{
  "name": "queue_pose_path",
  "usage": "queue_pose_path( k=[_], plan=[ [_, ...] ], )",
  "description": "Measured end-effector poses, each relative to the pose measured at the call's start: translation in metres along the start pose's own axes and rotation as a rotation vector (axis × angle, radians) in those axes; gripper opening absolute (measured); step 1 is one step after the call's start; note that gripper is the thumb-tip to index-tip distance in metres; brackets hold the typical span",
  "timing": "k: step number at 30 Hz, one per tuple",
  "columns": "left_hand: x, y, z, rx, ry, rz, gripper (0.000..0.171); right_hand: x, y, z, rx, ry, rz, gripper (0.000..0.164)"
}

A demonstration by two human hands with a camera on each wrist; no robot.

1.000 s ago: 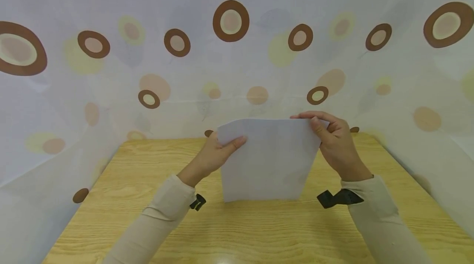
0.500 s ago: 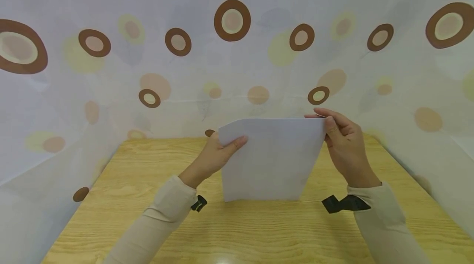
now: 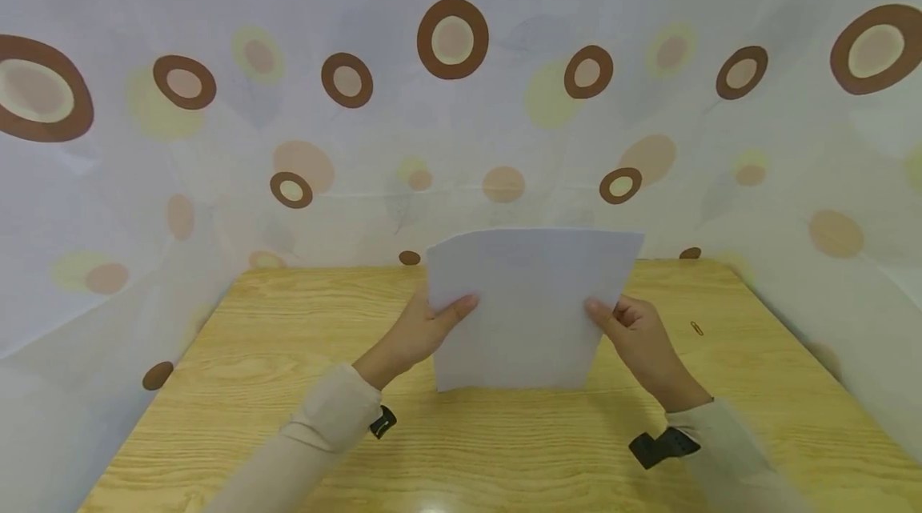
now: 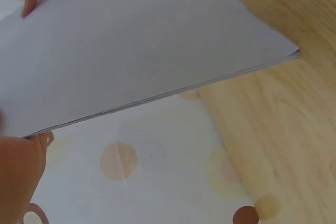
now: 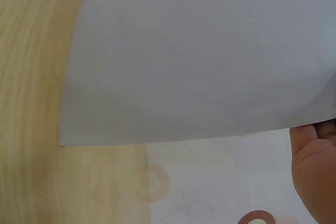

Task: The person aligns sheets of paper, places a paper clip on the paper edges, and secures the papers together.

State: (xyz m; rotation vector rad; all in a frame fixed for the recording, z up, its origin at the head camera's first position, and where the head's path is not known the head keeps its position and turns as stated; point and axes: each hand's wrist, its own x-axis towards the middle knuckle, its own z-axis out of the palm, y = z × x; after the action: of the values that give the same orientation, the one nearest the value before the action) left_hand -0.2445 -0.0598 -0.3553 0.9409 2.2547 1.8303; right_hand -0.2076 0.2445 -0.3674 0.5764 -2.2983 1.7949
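Note:
A thin stack of white paper sheets (image 3: 529, 313) stands upright over the table, its lower edge close to the wood. Several layered edges show along its side in the left wrist view. My left hand (image 3: 412, 335) grips the left side, thumb on the near face and fingers hidden behind. On the opposite side, my right hand (image 3: 646, 346) pinches the stack at about mid-height, thumb in front, with curled fingers behind the edge. The top right corner stands free. To the right of that hand, a small paper clip (image 3: 696, 328) lies on the table.
The wood-grain table (image 3: 288, 361) runs back to a white curtain (image 3: 389, 129) printed with brown rings and pale dots, which also hangs at both sides. Each wrist wears a black strap (image 3: 664, 446) near the beige sleeve cuffs.
My right hand has moved from the top right corner down the side of the stack, bringing the paper clip into sight. My left hand sits slightly lower. The stack has hardly moved.

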Motion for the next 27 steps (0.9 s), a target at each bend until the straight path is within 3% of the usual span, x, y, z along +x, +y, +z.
queue_pose_path(
  k=[6, 13, 21, 27],
  plan=[
    [-0.008, -0.021, 0.008, -0.019, -0.007, -0.055, 0.039, -0.008, 0.025, 0.009, -0.025, -0.071, 0.085, 0.037],
    [-0.015, -0.044, 0.014, -0.01, -0.006, -0.124, 0.043, -0.016, 0.045, 0.011, -0.094, -0.133, 0.271, 0.041],
    [-0.019, -0.058, 0.017, -0.015, -0.023, -0.169, 0.047, -0.018, 0.054, 0.012, -0.099, -0.189, 0.27, 0.041],
    [-0.018, -0.055, 0.011, 0.021, -0.069, -0.19, 0.05, -0.019, 0.055, 0.013, -0.119, -0.181, 0.272, 0.041]
  ],
)
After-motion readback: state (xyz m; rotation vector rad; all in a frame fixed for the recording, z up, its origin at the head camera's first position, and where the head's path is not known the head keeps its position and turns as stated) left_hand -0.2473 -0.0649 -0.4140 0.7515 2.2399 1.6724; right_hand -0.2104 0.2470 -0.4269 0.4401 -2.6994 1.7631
